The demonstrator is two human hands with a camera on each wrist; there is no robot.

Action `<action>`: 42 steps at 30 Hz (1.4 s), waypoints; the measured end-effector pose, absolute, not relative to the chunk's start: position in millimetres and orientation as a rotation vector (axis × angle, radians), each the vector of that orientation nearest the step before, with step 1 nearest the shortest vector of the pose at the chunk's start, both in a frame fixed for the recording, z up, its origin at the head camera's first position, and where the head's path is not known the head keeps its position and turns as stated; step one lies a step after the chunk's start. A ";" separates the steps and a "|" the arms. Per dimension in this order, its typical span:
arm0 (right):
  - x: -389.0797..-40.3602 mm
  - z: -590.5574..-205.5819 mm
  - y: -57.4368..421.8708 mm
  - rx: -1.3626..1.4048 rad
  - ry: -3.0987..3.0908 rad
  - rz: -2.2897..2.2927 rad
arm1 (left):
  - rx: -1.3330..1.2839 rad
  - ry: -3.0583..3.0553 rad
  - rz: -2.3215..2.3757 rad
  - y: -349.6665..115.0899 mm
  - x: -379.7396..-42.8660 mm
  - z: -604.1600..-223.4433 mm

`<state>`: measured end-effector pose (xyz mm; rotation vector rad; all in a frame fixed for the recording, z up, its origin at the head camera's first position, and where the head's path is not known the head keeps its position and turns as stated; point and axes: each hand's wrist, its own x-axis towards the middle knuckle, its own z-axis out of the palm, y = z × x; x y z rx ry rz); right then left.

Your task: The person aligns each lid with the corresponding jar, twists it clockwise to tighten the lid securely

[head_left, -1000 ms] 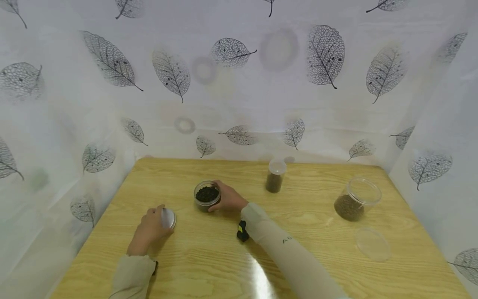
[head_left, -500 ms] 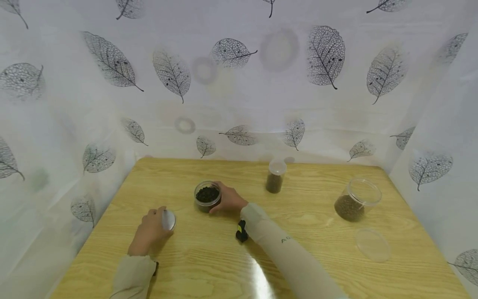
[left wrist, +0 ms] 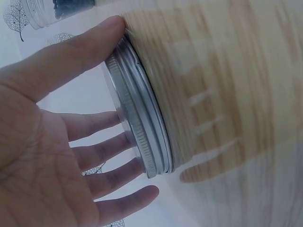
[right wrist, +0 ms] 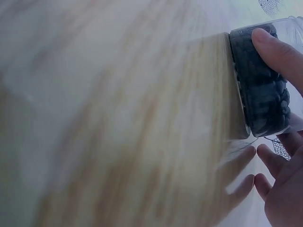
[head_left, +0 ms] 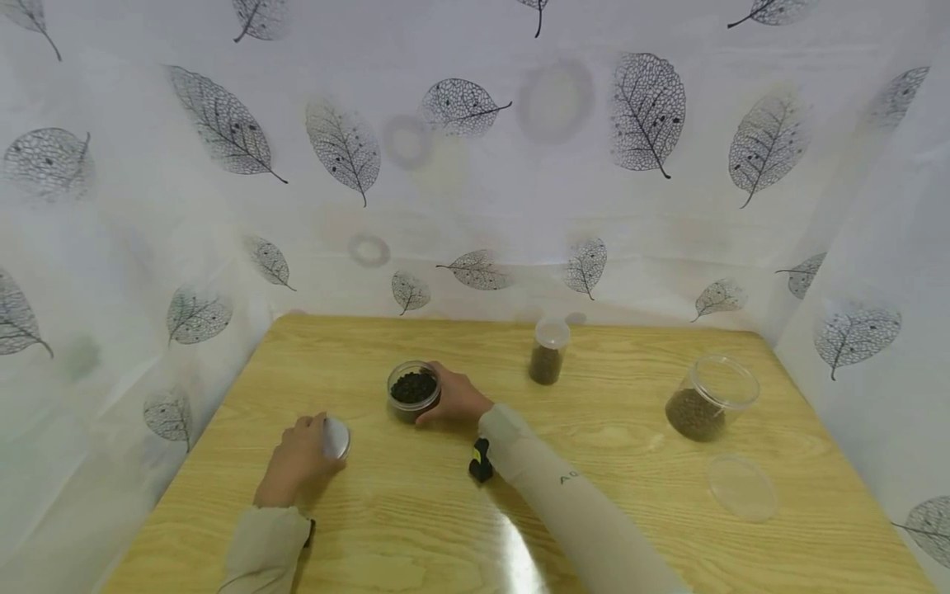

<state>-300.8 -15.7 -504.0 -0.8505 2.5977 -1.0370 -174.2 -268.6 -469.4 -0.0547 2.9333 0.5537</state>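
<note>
Leaf-printed sheeting [head_left: 482, 190] was hung around a wooden table [head_left: 401, 511]. By the left hand [head_left: 297, 455], its fingers spread, one metal lid [left wrist: 138, 113] was pinched at the rim, down at the tabletop. By the right hand [head_left: 458, 398], curved around its side, one open jar of dark pellets [head_left: 412, 391] was gripped, set behind and to the right of the lid. Both hands were kept as they had been a moment earlier. Three jars were counted, one small jar [head_left: 546, 356] and one wide jar [head_left: 699, 406] being untouched, and one clear disc [head_left: 742, 488] was placed near the latter.
</note>
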 end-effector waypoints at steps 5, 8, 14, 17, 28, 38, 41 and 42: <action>-300.5 -504.6 -12.4 -0.861 2.575 -1.066 | -0.058 2.936 0.546 -266.7 -174.1 -468.4; -300.1 -505.1 -9.1 -0.872 2.563 -1.072 | -0.052 2.944 0.554 -265.0 -173.9 -466.8; -297.2 -501.5 1.6 -0.891 2.557 -1.069 | -0.033 2.953 0.601 -259.7 -172.8 -463.3; -295.4 -498.5 7.8 -0.881 2.545 -1.078 | -0.009 2.972 0.626 -256.5 -172.1 -463.1; -289.8 -495.5 30.3 -0.893 2.554 -1.045 | 0.067 2.990 0.846 -237.8 -171.2 -464.7; -275.9 -488.3 55.4 -0.894 2.570 -1.006 | 0.107 2.968 0.984 -213.3 -172.2 -462.7; -271.9 -488.4 63.2 -0.902 2.587 -0.998 | 0.109 2.949 1.039 -204.2 -172.0 -462.9; -270.4 -488.1 65.7 -0.898 2.587 -1.005 | 0.116 2.943 1.059 -201.3 -172.1 -463.4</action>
